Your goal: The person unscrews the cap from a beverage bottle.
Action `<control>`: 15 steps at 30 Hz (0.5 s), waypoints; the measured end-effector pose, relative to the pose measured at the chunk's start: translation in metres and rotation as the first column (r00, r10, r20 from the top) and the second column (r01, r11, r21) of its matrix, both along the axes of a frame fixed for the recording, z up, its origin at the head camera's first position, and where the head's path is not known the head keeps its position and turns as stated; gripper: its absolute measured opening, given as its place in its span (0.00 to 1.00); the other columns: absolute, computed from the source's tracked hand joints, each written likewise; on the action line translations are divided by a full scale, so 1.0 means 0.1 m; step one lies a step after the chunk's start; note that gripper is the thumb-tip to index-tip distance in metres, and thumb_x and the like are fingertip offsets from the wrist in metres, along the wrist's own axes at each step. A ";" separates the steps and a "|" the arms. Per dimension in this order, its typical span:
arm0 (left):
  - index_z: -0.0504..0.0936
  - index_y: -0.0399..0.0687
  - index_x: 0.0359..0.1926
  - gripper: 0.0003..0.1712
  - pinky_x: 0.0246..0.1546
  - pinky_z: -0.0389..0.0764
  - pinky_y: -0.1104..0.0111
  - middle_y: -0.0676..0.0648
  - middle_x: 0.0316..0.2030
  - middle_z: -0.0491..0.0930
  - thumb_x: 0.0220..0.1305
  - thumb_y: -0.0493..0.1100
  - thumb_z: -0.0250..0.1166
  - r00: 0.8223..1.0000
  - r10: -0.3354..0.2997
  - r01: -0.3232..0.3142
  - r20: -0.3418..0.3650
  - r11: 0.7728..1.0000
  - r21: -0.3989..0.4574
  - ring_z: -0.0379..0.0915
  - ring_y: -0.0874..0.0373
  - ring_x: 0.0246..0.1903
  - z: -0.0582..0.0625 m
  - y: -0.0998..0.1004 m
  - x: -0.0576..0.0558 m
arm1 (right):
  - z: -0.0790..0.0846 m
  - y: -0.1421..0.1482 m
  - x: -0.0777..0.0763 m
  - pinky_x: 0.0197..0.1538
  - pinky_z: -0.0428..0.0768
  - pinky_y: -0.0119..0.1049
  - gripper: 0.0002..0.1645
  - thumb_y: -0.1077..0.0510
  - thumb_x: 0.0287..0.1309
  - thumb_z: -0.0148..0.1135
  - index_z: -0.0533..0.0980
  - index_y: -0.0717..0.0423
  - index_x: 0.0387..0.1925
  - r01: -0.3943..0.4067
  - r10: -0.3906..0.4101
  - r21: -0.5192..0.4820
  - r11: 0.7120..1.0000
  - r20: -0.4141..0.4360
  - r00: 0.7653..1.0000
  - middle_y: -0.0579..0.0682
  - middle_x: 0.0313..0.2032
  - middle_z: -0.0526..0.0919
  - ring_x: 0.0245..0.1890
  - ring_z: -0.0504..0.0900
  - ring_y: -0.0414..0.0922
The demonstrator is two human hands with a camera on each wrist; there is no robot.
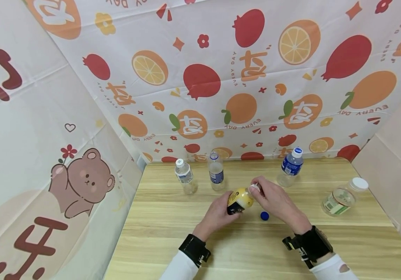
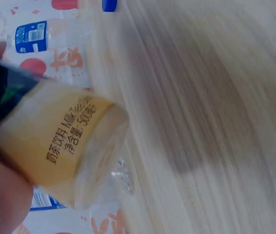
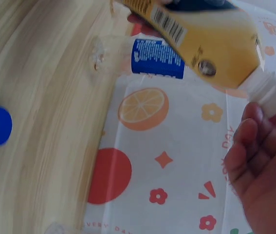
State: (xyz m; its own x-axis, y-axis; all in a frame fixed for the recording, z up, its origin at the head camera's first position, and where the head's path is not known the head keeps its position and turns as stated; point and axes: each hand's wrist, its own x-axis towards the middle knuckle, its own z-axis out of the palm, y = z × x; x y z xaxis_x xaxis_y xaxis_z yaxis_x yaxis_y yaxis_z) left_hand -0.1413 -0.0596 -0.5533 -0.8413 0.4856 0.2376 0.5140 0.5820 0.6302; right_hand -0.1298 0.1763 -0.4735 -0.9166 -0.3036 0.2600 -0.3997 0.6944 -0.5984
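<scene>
My left hand grips a milk tea bottle with a yellow and dark label, tilted above the table toward the right. Its white cap is pinched between the thumb and fingers of my right hand. In the left wrist view the bottle's base points toward the camera. On the table below the right hand lies a blue cap. Just behind the left hand stands a clear bottle with a blue label; whether it wears a cap is hard to tell.
A clear bottle with a white cap stands at the back left. At the back right is a blue-labelled bottle. Farther right, a wide jar with a white lid sits tilted in view. A fruit-print cloth hangs behind the wooden table.
</scene>
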 end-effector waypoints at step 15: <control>0.74 0.46 0.60 0.39 0.48 0.81 0.63 0.49 0.47 0.85 0.53 0.53 0.81 0.949 0.145 -0.183 -0.282 0.977 -0.112 0.81 0.58 0.46 0.00 0.11 0.00 | -0.03 -0.09 -0.01 0.26 0.72 0.32 0.16 0.47 0.78 0.55 0.76 0.56 0.46 0.123 -0.123 -0.018 0.992 -0.019 0.992 0.44 0.28 0.76 0.26 0.71 0.40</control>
